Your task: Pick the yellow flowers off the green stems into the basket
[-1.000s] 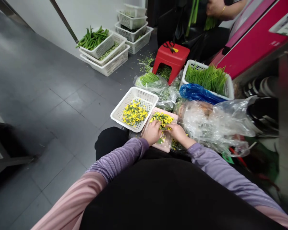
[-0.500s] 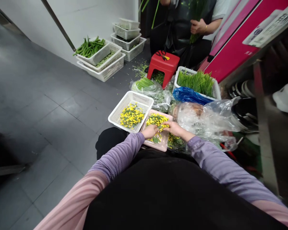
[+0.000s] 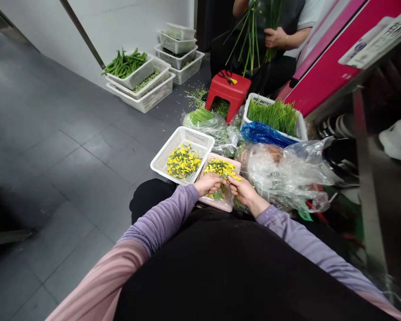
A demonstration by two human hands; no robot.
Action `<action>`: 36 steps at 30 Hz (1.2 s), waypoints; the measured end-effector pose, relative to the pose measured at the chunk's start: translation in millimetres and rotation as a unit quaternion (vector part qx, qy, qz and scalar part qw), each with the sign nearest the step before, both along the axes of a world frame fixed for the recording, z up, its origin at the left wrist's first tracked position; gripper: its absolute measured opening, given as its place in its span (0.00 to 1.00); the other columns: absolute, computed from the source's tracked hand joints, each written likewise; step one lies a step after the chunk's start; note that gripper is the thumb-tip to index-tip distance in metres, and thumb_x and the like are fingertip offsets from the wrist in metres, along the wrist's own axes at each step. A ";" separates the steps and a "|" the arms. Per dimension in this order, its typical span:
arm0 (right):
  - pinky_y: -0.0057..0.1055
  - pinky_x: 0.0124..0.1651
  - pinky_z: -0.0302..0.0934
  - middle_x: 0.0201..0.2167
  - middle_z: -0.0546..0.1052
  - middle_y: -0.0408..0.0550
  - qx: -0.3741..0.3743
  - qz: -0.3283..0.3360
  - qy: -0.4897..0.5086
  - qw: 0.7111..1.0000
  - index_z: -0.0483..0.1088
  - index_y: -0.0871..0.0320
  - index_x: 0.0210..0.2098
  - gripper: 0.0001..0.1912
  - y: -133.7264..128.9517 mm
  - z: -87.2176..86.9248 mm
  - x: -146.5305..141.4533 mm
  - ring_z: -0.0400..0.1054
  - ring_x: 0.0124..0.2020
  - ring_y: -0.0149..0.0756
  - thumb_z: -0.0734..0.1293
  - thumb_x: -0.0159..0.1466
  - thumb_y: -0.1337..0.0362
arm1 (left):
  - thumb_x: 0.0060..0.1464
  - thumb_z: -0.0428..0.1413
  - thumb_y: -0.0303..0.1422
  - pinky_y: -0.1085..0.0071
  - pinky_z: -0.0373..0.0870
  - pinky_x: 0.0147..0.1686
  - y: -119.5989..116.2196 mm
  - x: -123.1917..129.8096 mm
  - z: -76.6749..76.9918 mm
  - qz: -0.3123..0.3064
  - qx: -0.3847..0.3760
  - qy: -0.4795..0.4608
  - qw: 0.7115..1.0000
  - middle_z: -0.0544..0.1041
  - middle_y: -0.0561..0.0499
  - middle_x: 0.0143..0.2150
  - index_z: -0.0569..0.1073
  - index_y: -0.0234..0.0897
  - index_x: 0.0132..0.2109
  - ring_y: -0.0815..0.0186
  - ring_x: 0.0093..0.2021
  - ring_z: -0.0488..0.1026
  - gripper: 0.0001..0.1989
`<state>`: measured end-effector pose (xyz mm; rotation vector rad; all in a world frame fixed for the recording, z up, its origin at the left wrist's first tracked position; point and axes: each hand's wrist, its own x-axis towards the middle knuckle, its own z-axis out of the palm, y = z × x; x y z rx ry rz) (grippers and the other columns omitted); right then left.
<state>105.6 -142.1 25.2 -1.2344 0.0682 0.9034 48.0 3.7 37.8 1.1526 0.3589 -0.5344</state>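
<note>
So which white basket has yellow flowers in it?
The white basket nearest the left hand, beside the pink tray. Only it shows yellow flowers; the basket by the blue plastic holds green stalks; those stacked near the wall show none.

Pink upper sleeves (image 3: 107,276) meet striped purple forearm sleeves (image 3: 162,218), with a plain black front garment (image 3: 227,267).

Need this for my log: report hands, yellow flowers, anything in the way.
Left hand and right hand pinching yellow-flowered green sprigs above pink rectangular tray. More in white perforated plastic basket. Crumpled clear plastic bag beside right hand, seemingly not blocking.
</note>
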 end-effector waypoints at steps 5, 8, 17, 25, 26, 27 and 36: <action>0.20 0.13 0.36 0.20 0.66 0.40 0.035 0.035 0.078 0.996 0.62 0.60 0.25 0.07 -3.0 6.5 -0.4 0.41 0.13 0.18 0.65 0.49 0.64 | 0.49 0.50 0.35 0.80 0.38 0.13 -3.9 -3.6 4.0 -0.010 0.001 -0.055 0.998 0.48 0.62 0.15 0.65 0.33 0.31 0.80 0.12 0.42 0.08; 0.21 0.14 0.40 0.18 0.65 0.42 0.052 0.064 0.123 0.989 0.63 0.60 0.25 0.05 -6.6 9.2 -2.0 0.43 0.13 0.21 0.61 0.49 0.65 | 0.48 0.51 0.36 0.80 0.38 0.13 -5.1 -6.3 5.7 -0.038 0.001 -0.064 0.997 0.48 0.62 0.14 0.65 0.32 0.30 0.80 0.12 0.43 0.09; 0.21 0.15 0.41 0.18 0.66 0.40 0.000 0.078 -0.011 0.997 0.62 0.59 0.26 0.10 -8.0 6.3 -5.7 0.48 0.14 0.22 0.67 0.49 0.61 | 0.51 0.48 0.37 0.79 0.44 0.14 -7.7 -6.3 -6.1 -0.066 0.159 -0.079 0.982 0.54 0.60 0.15 0.69 0.30 0.33 0.79 0.13 0.48 0.12; 0.19 0.13 0.40 0.16 0.63 0.36 -0.045 0.008 -0.065 0.997 0.59 0.59 0.26 0.17 -1.5 -0.4 -6.7 0.46 0.12 0.19 0.70 0.47 0.58 | 0.53 0.44 0.35 0.78 0.50 0.15 -6.4 -8.8 -5.8 -0.085 0.239 -0.113 0.961 0.57 0.59 0.16 0.70 0.30 0.36 0.77 0.13 0.51 0.14; 0.19 0.13 0.40 0.16 0.63 0.36 -0.046 0.007 -0.068 0.997 0.59 0.59 0.26 0.16 -2.5 -0.1 -6.3 0.46 0.12 0.19 0.70 0.47 0.58 | 0.53 0.44 0.35 0.78 0.50 0.15 -6.0 -9.4 -4.6 -0.087 0.237 -0.110 0.961 0.56 0.59 0.15 0.70 0.31 0.36 0.77 0.13 0.52 0.14; 0.19 0.13 0.40 0.15 0.63 0.36 -0.046 0.008 -0.069 0.997 0.60 0.59 0.26 0.16 -3.2 0.5 -6.1 0.46 0.12 0.19 0.70 0.47 0.59 | 0.52 0.44 0.34 0.78 0.50 0.14 -5.6 -9.9 -3.3 -0.089 0.238 -0.111 0.961 0.56 0.59 0.15 0.70 0.31 0.36 0.77 0.13 0.52 0.13; 0.20 0.14 0.49 0.18 0.67 0.43 -0.013 -0.038 0.078 0.996 0.62 0.61 0.23 0.05 -0.2 5.5 8.0 0.58 0.16 0.24 0.64 0.51 0.67 | 0.49 0.44 0.30 0.79 0.47 0.12 -1.3 -6.8 -1.1 -0.008 0.200 -0.110 0.974 0.57 0.59 0.15 0.70 0.31 0.31 0.78 0.12 0.50 0.11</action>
